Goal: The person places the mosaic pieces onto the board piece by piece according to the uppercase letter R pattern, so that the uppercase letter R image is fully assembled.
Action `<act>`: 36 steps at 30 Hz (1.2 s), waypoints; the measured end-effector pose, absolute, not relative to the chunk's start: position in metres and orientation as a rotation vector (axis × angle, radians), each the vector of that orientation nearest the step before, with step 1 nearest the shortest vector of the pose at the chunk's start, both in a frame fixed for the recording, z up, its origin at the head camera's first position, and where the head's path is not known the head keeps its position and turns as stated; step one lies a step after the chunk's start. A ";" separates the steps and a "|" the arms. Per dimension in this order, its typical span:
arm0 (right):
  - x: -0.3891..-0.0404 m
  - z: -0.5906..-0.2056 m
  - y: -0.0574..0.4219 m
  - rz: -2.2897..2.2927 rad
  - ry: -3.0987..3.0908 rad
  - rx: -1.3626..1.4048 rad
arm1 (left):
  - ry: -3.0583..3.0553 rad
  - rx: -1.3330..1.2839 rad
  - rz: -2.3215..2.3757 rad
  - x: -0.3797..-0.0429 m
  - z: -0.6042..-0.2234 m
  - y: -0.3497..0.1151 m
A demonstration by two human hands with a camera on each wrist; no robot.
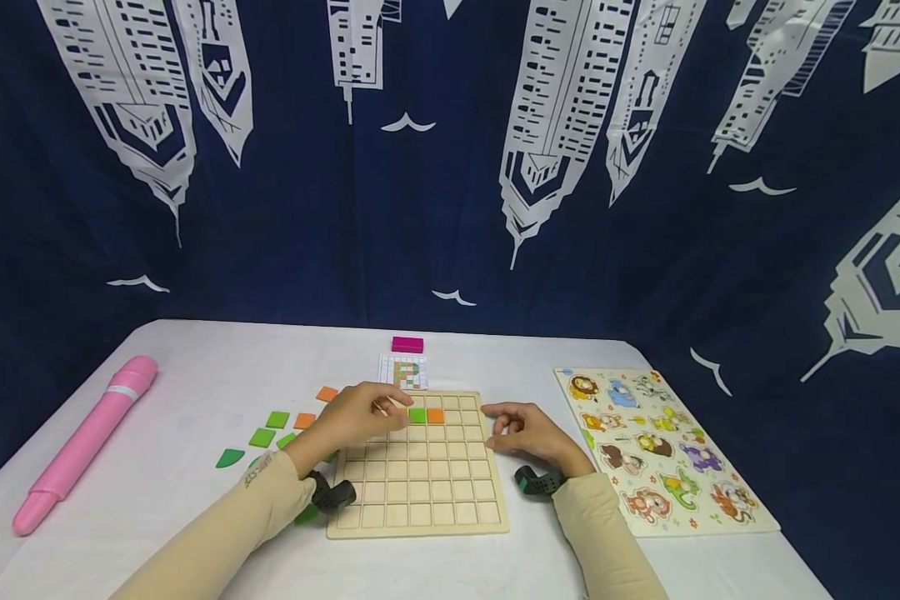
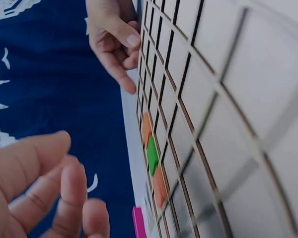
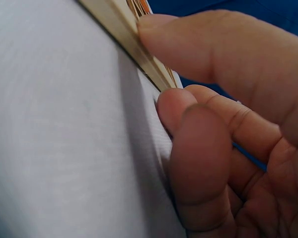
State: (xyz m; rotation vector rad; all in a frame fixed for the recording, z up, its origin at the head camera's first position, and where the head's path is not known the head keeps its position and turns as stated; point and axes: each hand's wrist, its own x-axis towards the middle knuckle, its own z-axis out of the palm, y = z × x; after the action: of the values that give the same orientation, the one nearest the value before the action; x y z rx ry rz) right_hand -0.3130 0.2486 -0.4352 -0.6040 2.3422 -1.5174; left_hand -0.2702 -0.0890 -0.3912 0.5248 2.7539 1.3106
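- While the surface (image 1: 157, 483) carried the grid board (image 1: 423, 492), most cells remained unfilled.
- The right hand (image 1: 528, 429) rested its fingers against the board's edge, gripping nothing.
- The left hand (image 1: 356, 412) hovered above, relaxed, holding nothing visible.
- Three tiles (image 1: 417, 415) sat placed; loose tiles (image 1: 262, 437) lay left of the board.
- The left-wrist view showed an orange tile (image 2: 160, 187) mostly hidden in the head view.

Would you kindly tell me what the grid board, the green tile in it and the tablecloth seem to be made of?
The grid board: probably bare wood, pale tan and matte. The green tile: painted wood or plastic, judging by its flat, even colour. The tablecloth: likely matte fabric, with a fine weave showing.
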 end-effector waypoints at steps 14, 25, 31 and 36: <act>-0.312 -0.438 0.248 -1.516 2.335 -0.603 | 2.604 0.856 1.447 -0.230 -0.400 -0.167; -0.314 -0.436 0.247 -1.519 2.329 -0.598 | 2.658 0.802 1.488 -0.205 -0.389 -0.219; -0.312 -0.435 0.247 -1.510 2.345 -0.591 | 2.668 0.773 1.480 -0.206 -0.385 -0.228; -0.312 -0.434 0.247 -1.514 2.336 -0.604 | 2.711 0.710 1.453 -0.210 -0.387 -0.241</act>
State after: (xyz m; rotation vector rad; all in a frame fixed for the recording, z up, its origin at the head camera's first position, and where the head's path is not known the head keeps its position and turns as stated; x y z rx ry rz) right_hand -0.3117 0.2474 -0.4342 -0.6041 2.3365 -1.5138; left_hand -0.2103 -0.2410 -0.3872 0.7100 2.7112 1.4531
